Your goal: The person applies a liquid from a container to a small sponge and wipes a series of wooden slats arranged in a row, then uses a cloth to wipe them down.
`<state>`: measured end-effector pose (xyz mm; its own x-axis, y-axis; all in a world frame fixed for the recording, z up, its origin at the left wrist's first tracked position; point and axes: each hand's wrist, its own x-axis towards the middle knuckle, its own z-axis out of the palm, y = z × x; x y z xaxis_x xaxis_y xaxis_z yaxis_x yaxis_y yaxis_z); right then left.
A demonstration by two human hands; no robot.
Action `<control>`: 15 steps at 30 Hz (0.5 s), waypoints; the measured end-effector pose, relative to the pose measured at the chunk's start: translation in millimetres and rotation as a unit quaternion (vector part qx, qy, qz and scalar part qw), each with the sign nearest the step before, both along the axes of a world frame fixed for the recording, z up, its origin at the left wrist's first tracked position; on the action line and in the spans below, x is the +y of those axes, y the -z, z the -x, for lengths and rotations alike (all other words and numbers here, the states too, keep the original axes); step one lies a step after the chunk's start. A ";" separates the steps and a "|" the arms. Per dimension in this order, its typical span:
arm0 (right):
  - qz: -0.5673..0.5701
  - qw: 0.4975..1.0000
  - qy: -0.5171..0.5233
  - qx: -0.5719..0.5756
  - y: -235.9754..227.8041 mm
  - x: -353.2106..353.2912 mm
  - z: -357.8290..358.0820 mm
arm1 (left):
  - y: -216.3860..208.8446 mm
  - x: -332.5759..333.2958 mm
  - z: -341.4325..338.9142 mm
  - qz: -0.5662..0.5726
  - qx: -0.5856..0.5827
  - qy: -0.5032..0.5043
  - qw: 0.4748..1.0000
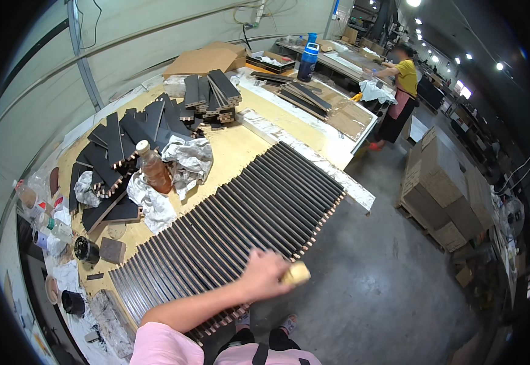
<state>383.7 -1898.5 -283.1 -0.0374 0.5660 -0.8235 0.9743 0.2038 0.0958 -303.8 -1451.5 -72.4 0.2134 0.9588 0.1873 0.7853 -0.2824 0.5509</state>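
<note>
My left hand [264, 274] is closed around a small pale yellow block [297, 274], which looks like a sponge; its exact kind I cannot make out. The arm reaches across the near edge of a long row of narrow dark strips [234, 219] laid side by side on the table. The hand is over the strips' near ends, with the block sticking out past them above the floor. Strips at the row's left end look shinier than those at the right. My right hand is out of view.
Loose black boards [125, 137] lie piled beyond the row, with crumpled white cloths [187, 159] and a bottle of brown liquid [154, 170]. Black cups [86, 249] stand at the left. A co-worker [404, 79] stands at a far table. Stacked cardboard [441, 188] sits on a pallet at right.
</note>
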 end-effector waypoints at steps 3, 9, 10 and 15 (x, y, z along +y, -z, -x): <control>0.004 0.959 0.266 0.098 -8.1 -1.5 -3.3 | -22.0 38.0 109.8 -0.002 0.043 -0.270 0.962; -0.036 0.905 0.401 0.138 14.3 18.2 5.8 | -14.5 16.4 173.4 0.161 0.124 -0.371 0.906; -0.032 0.907 0.396 0.144 18.9 28.1 7.2 | -20.1 -15.4 144.5 0.140 0.110 -0.309 0.934; -0.037 0.908 0.384 0.165 34.3 50.0 17.8 | 6.3 -100.3 75.0 -0.013 0.058 -0.105 0.993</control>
<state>365.8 -1848.4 -317.4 0.1534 0.5834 -0.7976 0.8044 -0.5425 -0.2421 -378.8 -1551.8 -78.7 0.0302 0.9796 0.1989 0.8862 -0.1183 0.4479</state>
